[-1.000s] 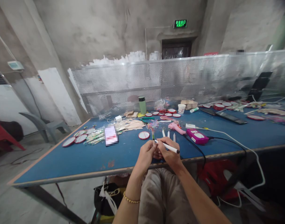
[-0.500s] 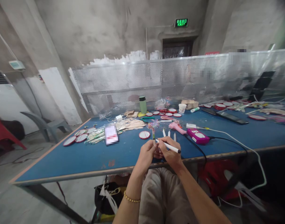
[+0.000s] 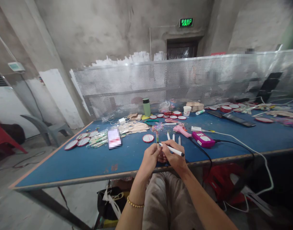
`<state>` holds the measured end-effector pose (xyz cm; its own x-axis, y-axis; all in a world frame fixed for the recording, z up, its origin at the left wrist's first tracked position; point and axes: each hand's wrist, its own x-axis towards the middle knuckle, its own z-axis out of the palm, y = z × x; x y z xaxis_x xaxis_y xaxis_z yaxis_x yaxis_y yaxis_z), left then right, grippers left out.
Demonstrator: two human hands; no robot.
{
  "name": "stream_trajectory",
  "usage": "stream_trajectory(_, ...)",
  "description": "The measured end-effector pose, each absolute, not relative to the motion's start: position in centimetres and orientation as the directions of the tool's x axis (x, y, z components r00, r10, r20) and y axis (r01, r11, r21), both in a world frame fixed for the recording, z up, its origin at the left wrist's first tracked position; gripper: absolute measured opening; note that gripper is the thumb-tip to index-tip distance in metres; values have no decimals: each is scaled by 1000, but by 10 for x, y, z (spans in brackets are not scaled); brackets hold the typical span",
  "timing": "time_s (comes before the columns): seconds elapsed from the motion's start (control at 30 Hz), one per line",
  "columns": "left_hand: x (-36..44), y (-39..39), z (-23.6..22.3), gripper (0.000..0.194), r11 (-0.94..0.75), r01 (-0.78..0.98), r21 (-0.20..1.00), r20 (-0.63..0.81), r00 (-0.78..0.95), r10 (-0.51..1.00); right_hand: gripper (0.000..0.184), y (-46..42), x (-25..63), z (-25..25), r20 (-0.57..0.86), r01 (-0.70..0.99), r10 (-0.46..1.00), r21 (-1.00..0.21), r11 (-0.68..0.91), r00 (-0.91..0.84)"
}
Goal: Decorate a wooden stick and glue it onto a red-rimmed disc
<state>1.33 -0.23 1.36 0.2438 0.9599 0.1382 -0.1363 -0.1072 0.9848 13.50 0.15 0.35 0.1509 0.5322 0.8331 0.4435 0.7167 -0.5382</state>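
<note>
My left hand (image 3: 151, 157) is closed around the lower end of a flat wooden craft stick (image 3: 157, 136), which points up and away from me with green and reddish-brown colour on it. In my right hand (image 3: 174, 155) is a white marker pen (image 3: 173, 150) with a black back end, its tip at the stick close to my left fingers. Both hands are close together above the table's front edge. Just beyond them lie several more marker pens (image 3: 173, 138). A round white disc with a red rim (image 3: 148, 138) rests left of the stick.
On the blue table (image 3: 84, 164) are a phone (image 3: 114, 138), bundled wooden sticks (image 3: 137, 127), a green bottle (image 3: 146, 108), a paper cup (image 3: 187, 111), a pink glue gun (image 3: 181, 129) and a magenta box (image 3: 203, 139) with cables. A perforated metal screen (image 3: 127, 84) stands behind.
Both hands keep their grip and the marker tip stays at the stick. The right hand and marker have shifted very slightly; the view has moved a little too.
</note>
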Motion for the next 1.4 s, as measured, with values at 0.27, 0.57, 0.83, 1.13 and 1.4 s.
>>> stream_trajectory(0.27, 13, -3, 14, 45, -103, -135, 985, 135, 252, 958, 20, 0, 136, 4, 830, 474, 535, -538, 697, 155)
stream_trajectory(0.57, 13, -1, 12, 45, -112, -147, 983, 145, 240, 960, 18, 1, 134, 4, 845, 452, 517, -519, 726, 140)
stream_trajectory(0.83, 13, -3, 14, 46, -101, -148, 984, 137, 258, 957, 19, 0, 136, 4, 837, 463, 523, -532, 709, 162)
stream_trajectory(1.13, 13, -2, 11, 45, -120, -145, 982, 153, 242, 958, 19, 0, 135, 3, 835, 474, 530, -530, 703, 147)
stream_trajectory(1.4, 13, -2, 13, 44, -118, -135, 984, 148, 237, 960, 19, 0, 135, 4, 844, 465, 519, -518, 718, 137)
